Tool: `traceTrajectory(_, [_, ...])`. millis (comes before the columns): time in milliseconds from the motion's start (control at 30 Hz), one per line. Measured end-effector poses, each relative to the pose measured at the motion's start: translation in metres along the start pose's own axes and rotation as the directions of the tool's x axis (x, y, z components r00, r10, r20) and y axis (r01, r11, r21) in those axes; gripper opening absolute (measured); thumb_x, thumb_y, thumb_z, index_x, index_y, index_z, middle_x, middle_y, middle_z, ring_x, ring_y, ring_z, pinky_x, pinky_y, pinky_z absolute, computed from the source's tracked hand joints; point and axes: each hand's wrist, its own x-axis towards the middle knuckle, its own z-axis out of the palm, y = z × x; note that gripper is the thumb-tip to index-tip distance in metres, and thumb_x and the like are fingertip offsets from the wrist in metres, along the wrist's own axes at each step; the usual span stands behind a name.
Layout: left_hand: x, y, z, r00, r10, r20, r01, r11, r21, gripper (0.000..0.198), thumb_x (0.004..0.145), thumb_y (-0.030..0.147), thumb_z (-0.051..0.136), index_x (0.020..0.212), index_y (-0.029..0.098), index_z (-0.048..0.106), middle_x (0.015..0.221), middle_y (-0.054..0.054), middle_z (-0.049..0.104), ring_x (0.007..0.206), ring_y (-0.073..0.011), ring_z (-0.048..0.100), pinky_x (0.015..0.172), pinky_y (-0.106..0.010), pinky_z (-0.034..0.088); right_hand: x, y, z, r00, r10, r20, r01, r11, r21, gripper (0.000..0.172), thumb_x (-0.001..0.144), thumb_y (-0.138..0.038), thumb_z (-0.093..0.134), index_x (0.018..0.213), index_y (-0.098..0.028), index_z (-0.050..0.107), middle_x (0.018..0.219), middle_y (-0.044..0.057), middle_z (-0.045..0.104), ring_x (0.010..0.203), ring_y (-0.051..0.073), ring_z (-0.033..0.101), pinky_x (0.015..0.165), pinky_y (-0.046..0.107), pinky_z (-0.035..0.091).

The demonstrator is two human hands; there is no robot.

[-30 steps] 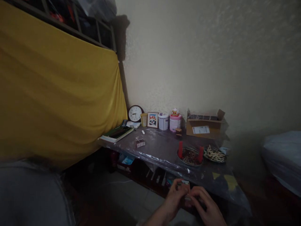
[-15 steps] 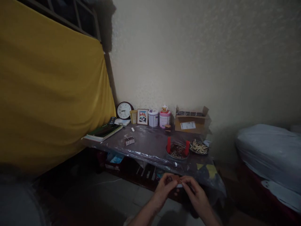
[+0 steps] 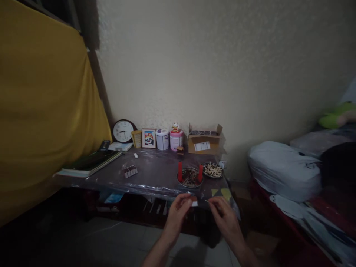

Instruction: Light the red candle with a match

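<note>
Between the thumb and fingers of my left hand [image 3: 175, 213] is a small matchbox [image 3: 194, 202], brown with a white part showing. My right hand [image 3: 224, 215] pinches a thin pale matchstick [image 3: 206, 200], which points left toward the box with a gap between them. Both hands are in front of the table's near edge. Just beyond them a round dish [image 3: 190, 186] of dark grains holds two upright red candles [image 3: 180, 172], neither showing a flame. Beside it on the right, a plate carries a heap of loose matchsticks [image 3: 213, 170].
On the plastic-covered table [image 3: 152, 181] lie a row of matchboxes [image 3: 130, 171] and a large book [image 3: 90, 163]. Along the wall stand a clock [image 3: 123, 131], a picture frame [image 3: 149, 138], two tins [image 3: 162, 140] and an open cardboard box [image 3: 204, 145]. A bed with bags is at right.
My hands have moved apart; the matchstick now shows in my right hand, away from the matchbox in my left. The view has swung to the right.
</note>
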Motion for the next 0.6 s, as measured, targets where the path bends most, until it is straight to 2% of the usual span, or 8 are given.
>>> traceTrajectory(133, [0.014,0.000,0.016,1.000,0.022,-0.016,-0.022,1.000,0.021,0.032,0.068,0.036,0.068,0.092,0.017,0.063,0.085,-0.005,0.067,0.079,-0.0171,0.060,0.074,-0.028,0.045,0.012,-0.014,-0.011,0.982,-0.187,0.002,0.186,0.975,-0.122,0.015,0.085,-0.022,0.046,0.087,-0.023,0.060,0.087,0.005,0.060,0.083,0.019,0.059,0.075,0.029,0.047])
traceTrajectory(233, [0.017,-0.010,0.013,0.999,0.007,-0.033,-0.005,0.999,0.038,0.030,0.067,0.034,0.069,0.091,0.017,0.064,0.086,-0.005,0.068,0.080,-0.0167,0.059,0.075,-0.028,0.044,0.013,-0.018,-0.007,0.967,-0.249,0.054,0.254,0.960,-0.116,0.017,0.085,-0.020,0.045,0.090,-0.024,0.061,0.088,0.005,0.060,0.085,0.019,0.059,0.077,0.030,0.048])
traceTrajectory(367, [0.013,-0.022,0.000,0.997,-0.050,-0.054,0.049,0.999,-0.020,0.030,0.066,0.032,0.071,0.091,0.016,0.064,0.089,-0.006,0.069,0.082,-0.0177,0.060,0.079,-0.030,0.044,0.007,-0.013,0.008,0.980,-0.194,0.048,0.194,0.981,0.005,0.016,0.087,-0.023,0.046,0.087,-0.023,0.061,0.088,0.006,0.063,0.084,0.018,0.061,0.074,0.028,0.050])
traceTrajectory(500, [0.011,-0.021,0.000,0.993,-0.114,-0.037,0.109,0.987,-0.114,0.031,0.064,0.030,0.072,0.091,0.016,0.066,0.090,-0.008,0.071,0.086,-0.0188,0.062,0.081,-0.030,0.043,0.002,-0.005,0.021,0.993,-0.045,-0.106,0.056,0.993,0.102,0.011,0.084,-0.028,0.054,0.081,-0.021,0.062,0.082,0.004,0.065,0.079,0.018,0.062,0.071,0.026,0.051])
traceTrajectory(600, [0.010,-0.016,0.003,0.990,-0.141,-0.029,0.136,0.982,-0.135,0.035,0.061,0.028,0.075,0.093,0.015,0.066,0.094,-0.009,0.071,0.088,-0.0198,0.062,0.084,-0.031,0.043,0.001,-0.002,0.025,0.986,-0.016,-0.164,0.039,0.990,0.137,0.012,0.082,-0.030,0.056,0.078,-0.021,0.063,0.080,0.004,0.066,0.080,0.018,0.063,0.071,0.027,0.052])
